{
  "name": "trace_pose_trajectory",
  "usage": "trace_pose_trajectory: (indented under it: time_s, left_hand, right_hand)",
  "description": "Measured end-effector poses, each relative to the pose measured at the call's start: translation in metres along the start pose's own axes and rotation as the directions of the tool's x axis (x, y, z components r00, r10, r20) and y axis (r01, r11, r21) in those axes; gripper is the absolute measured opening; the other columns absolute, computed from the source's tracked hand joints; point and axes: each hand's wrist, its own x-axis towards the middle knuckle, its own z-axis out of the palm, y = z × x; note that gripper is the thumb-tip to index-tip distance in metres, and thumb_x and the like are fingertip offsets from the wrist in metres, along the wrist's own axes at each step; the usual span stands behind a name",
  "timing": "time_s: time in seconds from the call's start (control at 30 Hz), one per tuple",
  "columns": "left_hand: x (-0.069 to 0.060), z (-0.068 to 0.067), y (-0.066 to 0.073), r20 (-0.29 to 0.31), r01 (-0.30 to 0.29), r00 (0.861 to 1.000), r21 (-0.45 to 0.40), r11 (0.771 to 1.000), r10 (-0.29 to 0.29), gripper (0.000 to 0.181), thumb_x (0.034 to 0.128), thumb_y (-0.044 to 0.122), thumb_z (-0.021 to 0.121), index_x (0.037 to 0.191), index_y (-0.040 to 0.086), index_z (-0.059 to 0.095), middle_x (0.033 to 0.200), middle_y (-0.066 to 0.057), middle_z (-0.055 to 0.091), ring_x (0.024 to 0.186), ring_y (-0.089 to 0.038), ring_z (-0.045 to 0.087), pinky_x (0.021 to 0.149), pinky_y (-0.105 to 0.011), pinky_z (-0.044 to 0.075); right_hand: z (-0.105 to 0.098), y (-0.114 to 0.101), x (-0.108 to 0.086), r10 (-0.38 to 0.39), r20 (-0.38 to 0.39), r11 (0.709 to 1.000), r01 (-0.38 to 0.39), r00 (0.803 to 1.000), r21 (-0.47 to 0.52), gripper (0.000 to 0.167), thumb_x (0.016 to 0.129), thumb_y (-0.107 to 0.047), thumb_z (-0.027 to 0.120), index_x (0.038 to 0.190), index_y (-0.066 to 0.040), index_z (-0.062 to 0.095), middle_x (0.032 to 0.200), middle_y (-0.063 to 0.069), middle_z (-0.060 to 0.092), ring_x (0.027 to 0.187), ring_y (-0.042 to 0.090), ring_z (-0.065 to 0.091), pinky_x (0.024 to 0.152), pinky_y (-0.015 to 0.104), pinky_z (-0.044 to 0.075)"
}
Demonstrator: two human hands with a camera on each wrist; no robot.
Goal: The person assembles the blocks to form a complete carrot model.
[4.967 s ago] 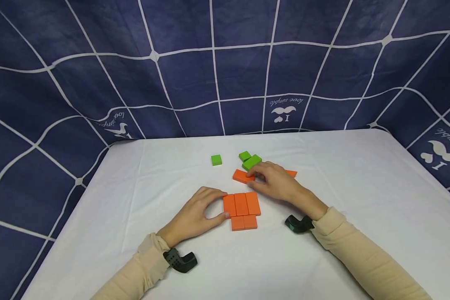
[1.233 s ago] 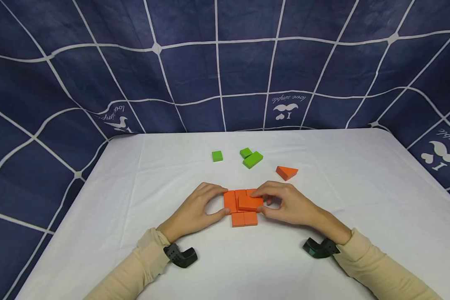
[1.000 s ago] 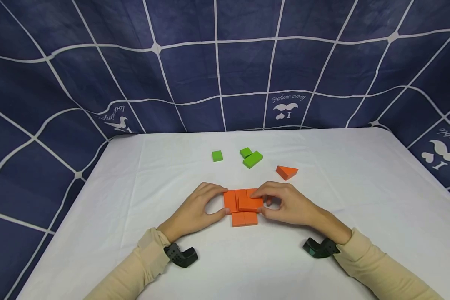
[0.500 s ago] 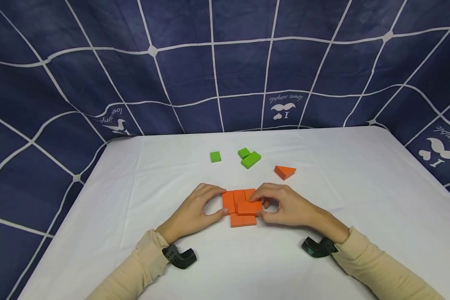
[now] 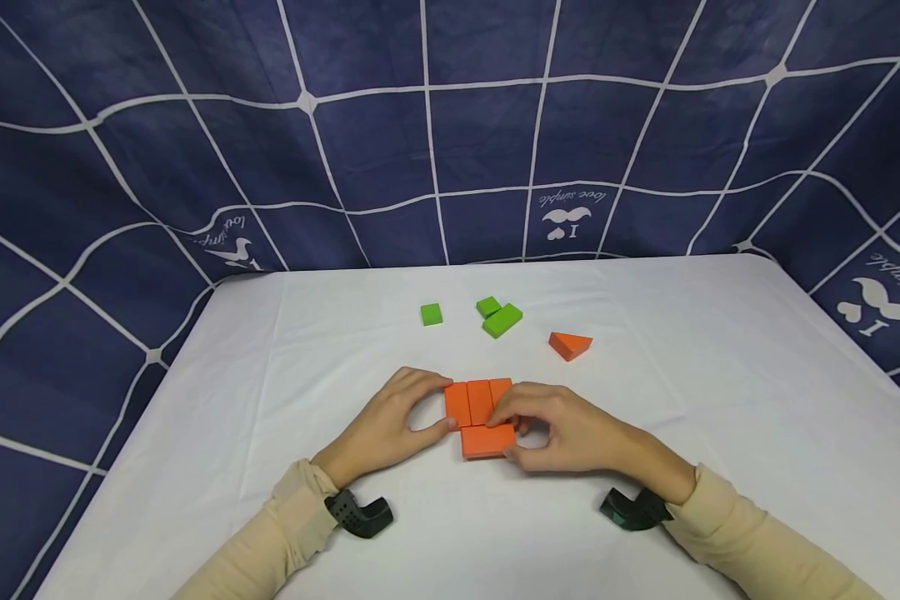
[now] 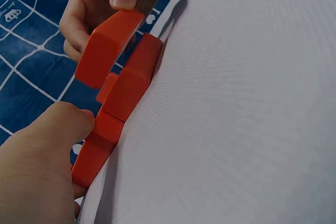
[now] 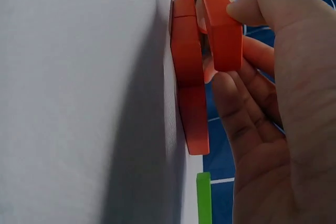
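In the head view, three upright orange rectangular blocks [image 5: 479, 403] lie side by side on the white cloth. My left hand [image 5: 390, 429] holds the leftmost one, index fingertip at its far corner and thumb at its near corner. My right hand [image 5: 570, 429] pinches another orange rectangular block [image 5: 487, 441] between thumb and fingers, lying crosswise below the row. Both wrist views show this held block [image 6: 107, 51] raised, with a gap over the lying orange blocks [image 7: 188, 51]. From the head, it covers the two small orange blocks.
Farther back lie a small green square block [image 5: 431, 314], another green square [image 5: 487, 307] and a green rectangular block [image 5: 503, 320] touching it. An orange triangular block [image 5: 569, 345] lies to their right. A navy checked cloth [image 5: 487, 142] hangs behind the table.
The right hand picked up the orange rectangular block from farther back and brought it over the row. In the last half second it moved toward me, over the small blocks. The left hand stayed put.
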Motion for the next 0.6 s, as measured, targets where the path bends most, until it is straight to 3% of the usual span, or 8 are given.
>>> trace_pose_trajectory:
  time_s: [0.2,0.43,0.6]
  left_hand:
    - [-0.0003,0.0,-0.0005,0.001,-0.002,1.0,0.002,1.0,0.002,0.051,0.0926,0.043,0.076,0.136,0.018,0.064,0.133,0.006,0.063,0.126,-0.01,0.052,0.112,-0.037,0.047]
    - [-0.0005,0.0001,-0.0012,0.001,0.0,1.0,-0.001,1.0,0.0,0.051,0.0927,0.043,0.076,0.136,0.019,0.064,0.133,0.007,0.063,0.127,-0.01,0.052,0.113,-0.038,0.047]
    - [-0.0003,0.0004,-0.0013,0.001,-0.002,1.0,0.0,1.0,0.002,0.051,0.0927,0.043,0.075,0.136,0.019,0.064,0.134,0.007,0.062,0.127,-0.009,0.052,0.113,-0.037,0.046]
  right_hand:
    - [0.0013,-0.0045,-0.0009,-0.074,0.063,0.997,0.074,0.995,-0.008,0.037,0.083,-0.011,0.079,0.117,-0.023,0.07,0.115,-0.012,0.066,0.087,0.001,0.059,0.074,0.017,0.054]
    - [0.003,-0.0053,-0.0027,-0.108,0.109,0.993,0.112,0.988,-0.025,0.035,0.084,-0.014,0.079,0.117,-0.024,0.07,0.113,-0.013,0.064,0.086,-0.001,0.057,0.074,0.013,0.051]
    - [0.0028,-0.0052,-0.0037,-0.123,0.108,0.986,0.134,0.986,-0.103,0.031,0.084,-0.019,0.081,0.113,-0.024,0.071,0.113,-0.016,0.063,0.096,-0.001,0.058,0.084,0.013,0.051]
